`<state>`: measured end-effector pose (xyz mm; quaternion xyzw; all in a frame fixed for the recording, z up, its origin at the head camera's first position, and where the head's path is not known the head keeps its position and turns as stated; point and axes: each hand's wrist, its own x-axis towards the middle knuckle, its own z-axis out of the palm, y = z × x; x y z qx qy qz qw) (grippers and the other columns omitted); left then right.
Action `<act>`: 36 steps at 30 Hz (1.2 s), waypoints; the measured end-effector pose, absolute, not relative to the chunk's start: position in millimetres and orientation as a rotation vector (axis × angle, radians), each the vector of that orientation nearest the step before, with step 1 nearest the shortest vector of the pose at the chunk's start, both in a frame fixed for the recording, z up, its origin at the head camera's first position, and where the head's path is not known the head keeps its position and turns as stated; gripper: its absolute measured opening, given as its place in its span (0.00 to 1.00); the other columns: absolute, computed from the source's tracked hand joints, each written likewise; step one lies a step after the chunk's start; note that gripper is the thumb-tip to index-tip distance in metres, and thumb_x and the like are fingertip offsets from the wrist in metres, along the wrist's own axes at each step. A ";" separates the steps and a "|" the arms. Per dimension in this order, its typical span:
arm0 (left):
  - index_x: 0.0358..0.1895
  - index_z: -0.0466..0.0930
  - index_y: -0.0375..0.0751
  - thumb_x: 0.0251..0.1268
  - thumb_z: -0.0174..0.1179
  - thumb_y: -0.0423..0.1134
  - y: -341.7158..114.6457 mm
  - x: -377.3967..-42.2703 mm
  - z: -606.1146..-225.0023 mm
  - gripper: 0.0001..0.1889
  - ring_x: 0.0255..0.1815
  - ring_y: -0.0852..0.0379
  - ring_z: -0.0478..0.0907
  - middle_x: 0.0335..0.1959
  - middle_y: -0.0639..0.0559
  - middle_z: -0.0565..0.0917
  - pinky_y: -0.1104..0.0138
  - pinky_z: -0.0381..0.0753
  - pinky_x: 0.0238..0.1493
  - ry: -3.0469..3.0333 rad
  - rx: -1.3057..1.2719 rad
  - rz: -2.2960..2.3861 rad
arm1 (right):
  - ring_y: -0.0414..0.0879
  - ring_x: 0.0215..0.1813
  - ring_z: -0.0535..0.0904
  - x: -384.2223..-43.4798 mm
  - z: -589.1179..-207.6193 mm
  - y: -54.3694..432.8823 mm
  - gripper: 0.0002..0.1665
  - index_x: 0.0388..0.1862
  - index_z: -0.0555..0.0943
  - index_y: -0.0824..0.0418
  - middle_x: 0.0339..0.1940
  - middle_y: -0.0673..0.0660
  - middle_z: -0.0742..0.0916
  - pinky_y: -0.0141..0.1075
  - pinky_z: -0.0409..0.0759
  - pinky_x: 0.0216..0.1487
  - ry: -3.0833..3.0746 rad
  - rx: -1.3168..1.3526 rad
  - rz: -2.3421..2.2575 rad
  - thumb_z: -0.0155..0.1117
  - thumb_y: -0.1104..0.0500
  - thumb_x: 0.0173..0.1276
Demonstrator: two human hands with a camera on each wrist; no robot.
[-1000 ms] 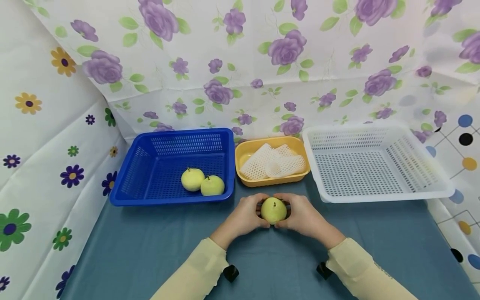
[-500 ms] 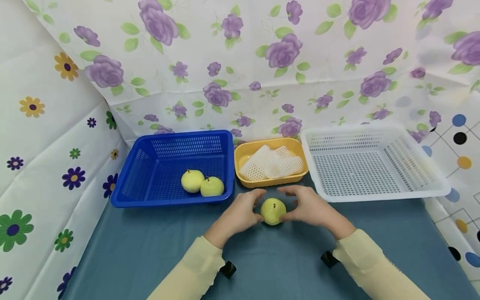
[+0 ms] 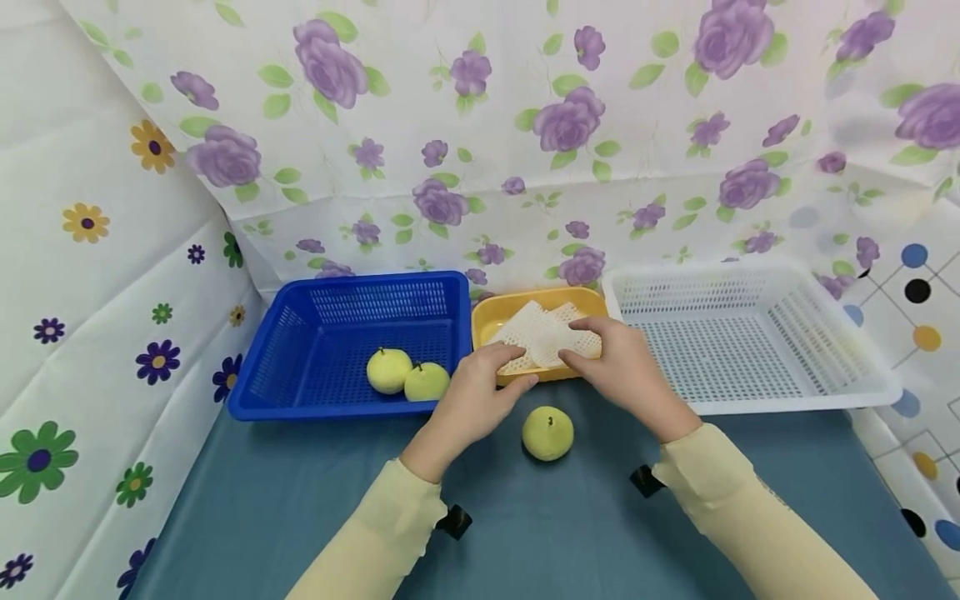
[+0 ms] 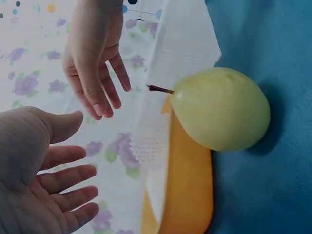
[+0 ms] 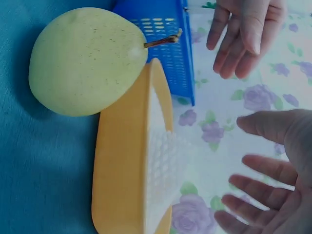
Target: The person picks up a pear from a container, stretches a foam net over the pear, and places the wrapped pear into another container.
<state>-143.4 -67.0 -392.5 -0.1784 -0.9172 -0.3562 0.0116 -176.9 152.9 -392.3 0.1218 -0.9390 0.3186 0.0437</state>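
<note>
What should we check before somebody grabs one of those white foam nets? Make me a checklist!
1. Foam nets inside the yellow tray: ok.
2. Left grip free: ok, fingers open, holding nothing.
3. Right grip free: ok, also open and holding nothing.
4. Front pear standing stem-up on the table: ok.
5. Front pear wrapped: not ok, it's bare.
6. Nets separate easily: cannot tell, they overlap.

foam-like netting, smooth yellow plastic tray, smooth-skinned pear, matt blue tablecloth
</note>
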 end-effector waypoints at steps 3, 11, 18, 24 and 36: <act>0.59 0.75 0.49 0.63 0.57 0.54 -66.5 -147.7 -401.2 0.24 0.62 0.55 0.73 0.58 0.53 0.78 0.57 0.75 0.60 -2.872 -0.511 -1.120 | 0.52 0.39 0.82 -181.7 -398.6 147.6 0.32 0.58 0.76 0.56 0.55 0.57 0.82 0.42 0.80 0.36 -2.909 0.303 0.921 0.65 0.41 0.60; 0.59 0.74 0.49 0.63 0.57 0.55 -61.3 -156.1 -416.5 0.24 0.60 0.56 0.74 0.58 0.54 0.78 0.57 0.77 0.57 -2.928 -0.412 -1.124 | 0.52 0.42 0.83 -195.5 -416.5 138.3 0.38 0.60 0.74 0.61 0.52 0.61 0.84 0.46 0.81 0.42 -3.034 0.204 0.813 0.63 0.38 0.59; 0.60 0.74 0.47 0.64 0.58 0.52 -57.8 -162.1 -418.4 0.24 0.60 0.55 0.74 0.58 0.54 0.78 0.56 0.76 0.57 -2.948 -0.416 -1.088 | 0.56 0.43 0.83 -201.8 -423.1 136.3 0.37 0.52 0.79 0.67 0.47 0.65 0.85 0.49 0.81 0.43 -3.010 0.169 0.696 0.66 0.39 0.57; 0.60 0.74 0.47 0.63 0.59 0.52 -58.2 -166.6 -419.8 0.24 0.59 0.55 0.75 0.58 0.54 0.78 0.56 0.77 0.57 -2.977 -0.397 -1.061 | 0.56 0.43 0.83 -203.8 -423.8 135.6 0.30 0.46 0.82 0.66 0.43 0.64 0.86 0.49 0.81 0.43 -2.991 0.114 0.660 0.66 0.42 0.58; 0.59 0.75 0.46 0.62 0.60 0.52 -60.1 -170.5 -422.0 0.24 0.59 0.55 0.75 0.58 0.53 0.78 0.57 0.76 0.58 -2.974 -0.389 -1.073 | 0.49 0.30 0.83 -207.2 -418.9 136.1 0.15 0.36 0.86 0.60 0.34 0.58 0.89 0.42 0.81 0.29 -2.802 0.216 0.690 0.62 0.50 0.63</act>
